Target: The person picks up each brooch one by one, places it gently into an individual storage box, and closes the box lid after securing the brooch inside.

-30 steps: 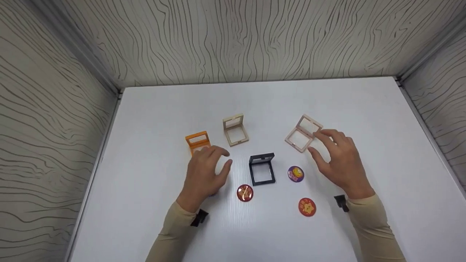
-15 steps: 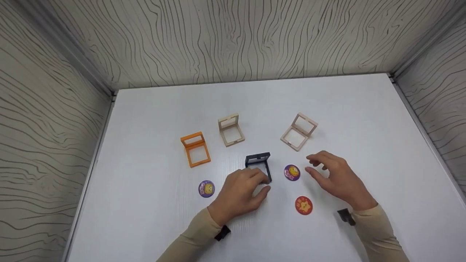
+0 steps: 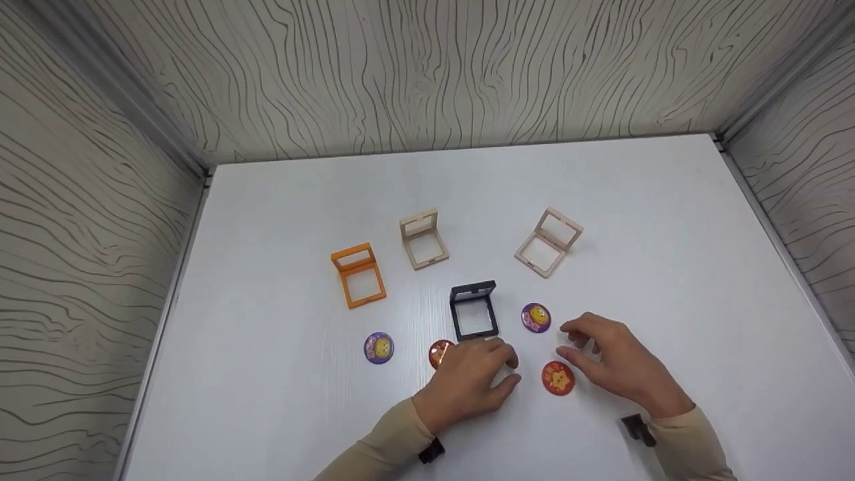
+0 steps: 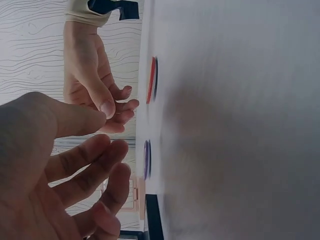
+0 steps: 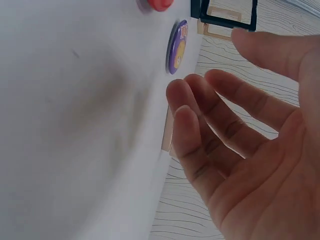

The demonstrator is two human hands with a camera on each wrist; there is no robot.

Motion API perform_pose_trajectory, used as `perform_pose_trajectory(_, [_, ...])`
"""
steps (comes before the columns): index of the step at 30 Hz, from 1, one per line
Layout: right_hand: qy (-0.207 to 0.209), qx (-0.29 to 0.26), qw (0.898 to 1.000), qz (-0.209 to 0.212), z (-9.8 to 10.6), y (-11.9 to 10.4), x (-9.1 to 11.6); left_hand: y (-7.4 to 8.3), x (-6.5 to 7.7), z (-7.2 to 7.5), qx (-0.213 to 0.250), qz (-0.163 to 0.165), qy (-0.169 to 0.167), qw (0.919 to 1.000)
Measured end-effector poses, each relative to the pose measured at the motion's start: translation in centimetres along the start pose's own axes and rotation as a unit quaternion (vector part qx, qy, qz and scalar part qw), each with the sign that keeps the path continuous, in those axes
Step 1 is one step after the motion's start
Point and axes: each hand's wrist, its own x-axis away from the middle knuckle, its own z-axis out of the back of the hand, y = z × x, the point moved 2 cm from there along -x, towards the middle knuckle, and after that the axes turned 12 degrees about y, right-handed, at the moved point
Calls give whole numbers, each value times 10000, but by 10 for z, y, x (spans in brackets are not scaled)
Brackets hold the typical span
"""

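Observation:
My left hand (image 3: 467,381) hovers over the table just in front of the black hinged case (image 3: 475,316), its fingers loosely bent around nothing. Partly covered by it is a red badge (image 3: 439,352). Above the right side of the table my right hand (image 3: 621,357) holds nothing, thumb and fingers apart. Close to its fingertips lies a red badge with a yellow star (image 3: 558,379). A purple badge (image 3: 536,317) rests farther back, right of the black case. The left wrist view shows the left hand's relaxed fingers (image 4: 82,165) raised off the table.
An orange hinged case (image 3: 364,284) stands open at left, with a purple badge (image 3: 379,348) in front of it. Behind are a beige case (image 3: 427,248) and a pale pink case (image 3: 540,254), lids raised. Wood-patterned panels (image 3: 427,73) enclose the white table (image 3: 267,401).
My left hand has moved right from beside the orange case, across the black case, to in front of it. My right hand has drawn back from the pale pink case toward the star badge.

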Motion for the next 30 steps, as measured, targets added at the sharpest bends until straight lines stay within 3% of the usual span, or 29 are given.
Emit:
perform_pose_trajectory(5, [-288, 88, 9995, -101, -6, 0, 9, 0, 1, -5, -55, 37, -128, 9999])
perform_pose_trajectory(12, [-369, 41, 9993, 4, -10, -2, 19, 6, 3, -11, 328, 168, -785, 9962])
perform_pose_trajectory(19, [-604, -27, 9979, -244, -17, -2, 23, 12, 4, -19, 346, 393, -1047, 9931])
perform_pose_trajectory(30, [-517, -396, 9973, -340, -17, 1, 25, 37, -23, -37, -202, 478, -1059, 9930])
